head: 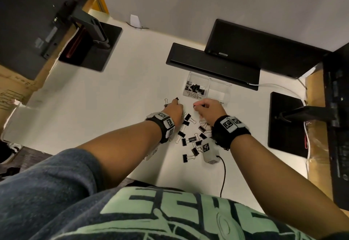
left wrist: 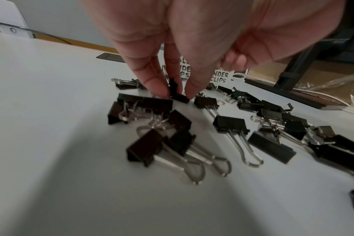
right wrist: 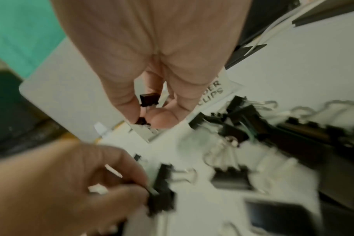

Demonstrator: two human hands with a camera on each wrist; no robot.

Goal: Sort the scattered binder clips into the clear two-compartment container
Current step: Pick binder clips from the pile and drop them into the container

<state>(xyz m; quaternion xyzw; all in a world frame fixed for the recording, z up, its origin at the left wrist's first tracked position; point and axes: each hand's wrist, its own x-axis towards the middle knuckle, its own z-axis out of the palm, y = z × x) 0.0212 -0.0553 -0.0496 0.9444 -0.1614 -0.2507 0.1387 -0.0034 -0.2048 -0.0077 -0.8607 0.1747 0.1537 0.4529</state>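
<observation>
Several black binder clips [head: 190,139] lie scattered on the white desk between my wrists. The clear two-compartment container [head: 206,88] stands just beyond my hands; its left half holds small black clips [head: 194,88], its right half looks bare. My left hand [head: 174,107] pinches a small black clip [left wrist: 177,94] between thumb and fingertip, low over the pile. My right hand [head: 206,108] has its fingers curled round small black clips [right wrist: 148,99], close to the container's front labels [right wrist: 212,91].
A black monitor base [head: 213,64] sits right behind the container. Other monitor stands are at the far left [head: 90,45] and right [head: 287,122]. A white cable [head: 273,85] runs along the right side. A black wire [head: 223,173] trails from my right wrist toward the desk's near edge.
</observation>
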